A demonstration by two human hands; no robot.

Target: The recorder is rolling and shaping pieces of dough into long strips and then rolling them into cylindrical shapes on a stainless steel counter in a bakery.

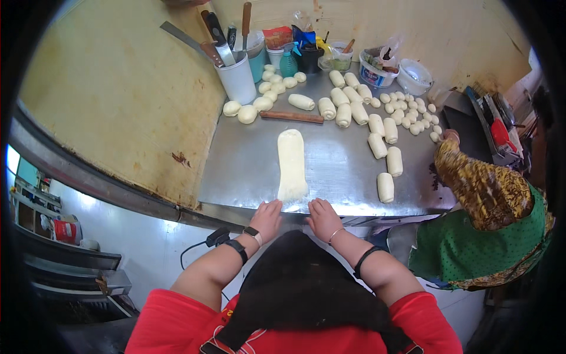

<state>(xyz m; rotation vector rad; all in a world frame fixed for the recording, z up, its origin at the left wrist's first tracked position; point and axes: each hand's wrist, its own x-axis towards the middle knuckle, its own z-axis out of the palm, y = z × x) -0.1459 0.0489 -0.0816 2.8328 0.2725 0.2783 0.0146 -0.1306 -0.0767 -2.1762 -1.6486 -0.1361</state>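
A long flat strip of pale dough lies lengthwise on the metal worktop, its thin, wider end toward me. My left hand is at the table's front edge, just off the near left corner of the strip, fingers stretched forward. On the other side, my right hand rests near the right corner, its fingers also extended. Neither hand shows anything held; whether the fingertips touch the dough is hard to see. Beyond the strip's far end a wooden rolling pin lies crosswise.
Several rolled dough pieces run along the right. Dough balls sit far left, smaller ones far right. A white bucket of knives and tubs line the back. A co-worker's patterned sleeve reaches in at right.
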